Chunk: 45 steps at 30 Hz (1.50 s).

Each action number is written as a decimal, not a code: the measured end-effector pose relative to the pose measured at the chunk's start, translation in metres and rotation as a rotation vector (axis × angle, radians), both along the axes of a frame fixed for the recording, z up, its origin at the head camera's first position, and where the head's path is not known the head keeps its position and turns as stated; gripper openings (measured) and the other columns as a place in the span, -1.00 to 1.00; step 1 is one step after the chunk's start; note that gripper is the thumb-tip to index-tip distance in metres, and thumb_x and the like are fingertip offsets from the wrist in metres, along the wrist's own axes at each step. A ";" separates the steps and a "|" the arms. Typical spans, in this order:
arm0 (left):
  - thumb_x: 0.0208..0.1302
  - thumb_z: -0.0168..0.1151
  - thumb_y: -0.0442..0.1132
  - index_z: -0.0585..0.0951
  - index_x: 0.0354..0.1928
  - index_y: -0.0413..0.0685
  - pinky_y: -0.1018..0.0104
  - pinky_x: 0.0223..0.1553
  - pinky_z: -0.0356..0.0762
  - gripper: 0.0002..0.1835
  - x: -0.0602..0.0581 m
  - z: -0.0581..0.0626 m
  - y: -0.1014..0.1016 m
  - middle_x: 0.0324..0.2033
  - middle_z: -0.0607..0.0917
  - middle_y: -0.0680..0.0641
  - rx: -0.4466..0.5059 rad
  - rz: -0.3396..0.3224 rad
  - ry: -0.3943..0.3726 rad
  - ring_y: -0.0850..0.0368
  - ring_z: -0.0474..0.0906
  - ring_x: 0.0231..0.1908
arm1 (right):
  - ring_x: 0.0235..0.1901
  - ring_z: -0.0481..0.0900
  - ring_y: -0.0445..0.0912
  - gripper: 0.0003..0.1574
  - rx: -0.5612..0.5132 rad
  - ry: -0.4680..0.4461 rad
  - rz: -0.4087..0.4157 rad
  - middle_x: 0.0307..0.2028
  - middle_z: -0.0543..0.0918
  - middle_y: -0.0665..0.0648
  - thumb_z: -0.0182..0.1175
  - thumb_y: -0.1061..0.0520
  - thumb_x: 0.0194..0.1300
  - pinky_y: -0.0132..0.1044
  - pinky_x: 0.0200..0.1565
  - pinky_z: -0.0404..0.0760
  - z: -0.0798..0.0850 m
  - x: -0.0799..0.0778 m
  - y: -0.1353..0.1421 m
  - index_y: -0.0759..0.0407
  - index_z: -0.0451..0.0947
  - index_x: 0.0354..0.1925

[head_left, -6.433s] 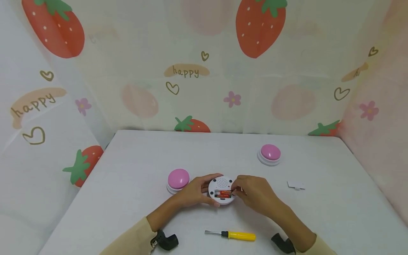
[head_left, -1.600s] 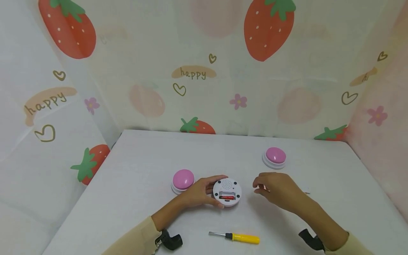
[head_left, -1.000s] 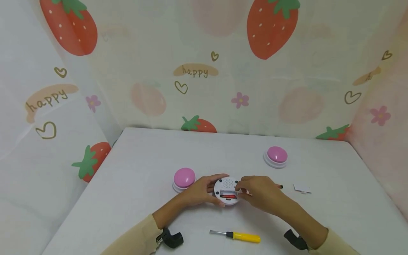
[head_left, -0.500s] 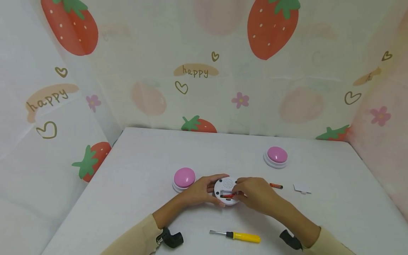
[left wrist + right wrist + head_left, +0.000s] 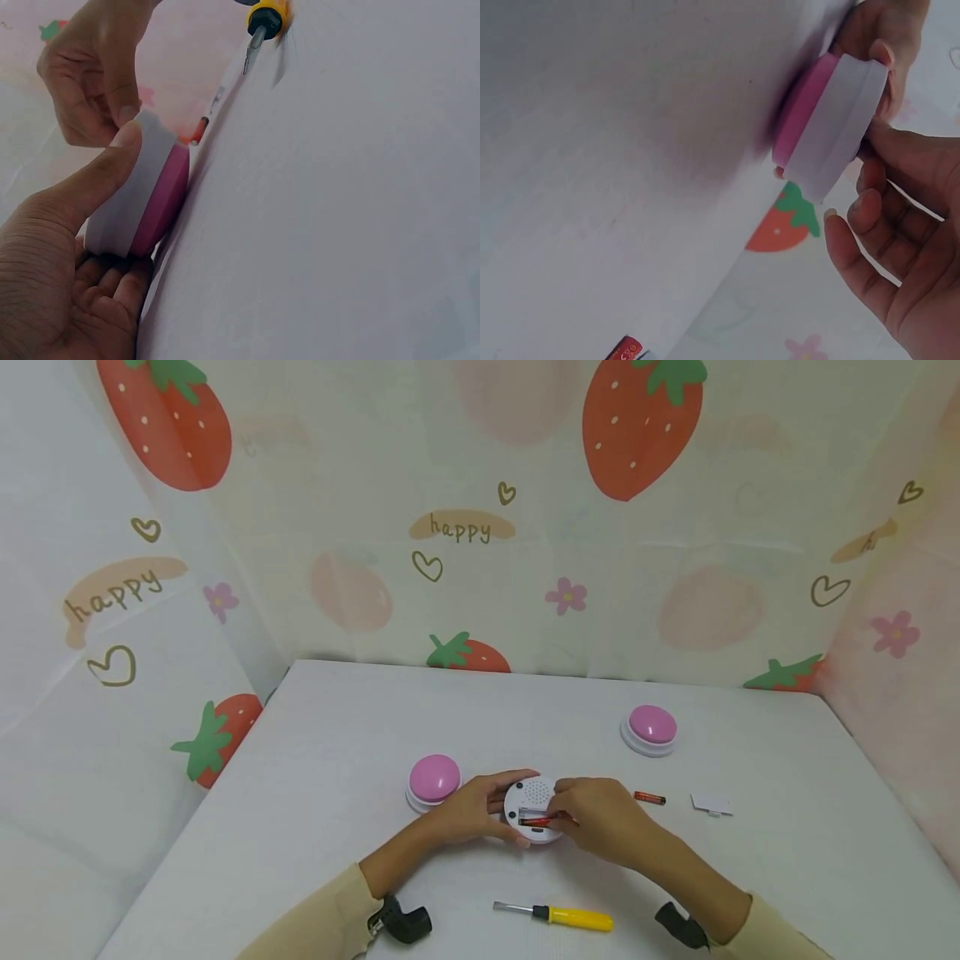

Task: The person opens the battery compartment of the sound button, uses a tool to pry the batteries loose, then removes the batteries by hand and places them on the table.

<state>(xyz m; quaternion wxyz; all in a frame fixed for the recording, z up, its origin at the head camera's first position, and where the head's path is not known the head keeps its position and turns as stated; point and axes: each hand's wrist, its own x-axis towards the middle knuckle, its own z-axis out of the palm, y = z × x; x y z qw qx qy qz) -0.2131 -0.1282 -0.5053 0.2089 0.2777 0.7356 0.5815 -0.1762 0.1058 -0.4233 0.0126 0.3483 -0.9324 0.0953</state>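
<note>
My left hand [image 5: 468, 814] grips a round push-button device [image 5: 534, 792], thumb and fingers around its rim. In the head view its white underside faces up, with a speaker grille and an uncovered battery compartment. One red battery [image 5: 534, 821] shows inside, its right end at the fingertips of my right hand [image 5: 600, 818]. Those fingers are bent over the compartment, thumb and index at the battery. The device's pink dome [image 5: 169, 196] faces the table in the left wrist view. In the right wrist view, the device [image 5: 836, 120] hides my right thumb tip.
A loose orange battery [image 5: 649, 797] lies right of my right hand, beside a white battery cover [image 5: 711, 804]. Two more pink buttons stand upright, one pink button [image 5: 435, 778] behind my left hand, another pink button [image 5: 651, 727] farther right. A yellow-handled screwdriver [image 5: 573, 918] lies in front.
Two batteries sat in the compartment at first; one now lies on the table to the right. My right hand went right, then returned to the remaining battery. My left hand keeps its grip.
</note>
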 end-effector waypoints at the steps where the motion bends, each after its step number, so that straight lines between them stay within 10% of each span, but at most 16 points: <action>1: 0.03 0.62 -0.27 0.32 0.52 0.15 0.41 0.24 0.48 -0.01 0.000 0.000 0.000 0.35 0.51 0.10 -0.002 0.000 0.002 0.24 0.51 0.24 | -0.31 0.65 -0.18 -0.85 -0.004 0.006 0.000 -0.26 0.74 -0.07 0.51 0.12 0.17 -0.27 -0.17 0.71 0.000 0.001 0.001 -0.01 0.82 -0.23; 45: -0.04 0.66 -0.24 0.36 0.49 0.19 0.42 0.24 0.48 0.01 0.004 0.004 0.004 0.31 0.53 0.13 -0.026 0.037 0.016 0.24 0.53 0.22 | -0.54 0.36 -0.30 -0.82 -0.131 0.083 -0.201 -0.53 0.53 -0.24 0.58 0.19 0.03 -0.45 -0.52 0.41 0.000 0.011 0.094 0.01 0.80 -0.35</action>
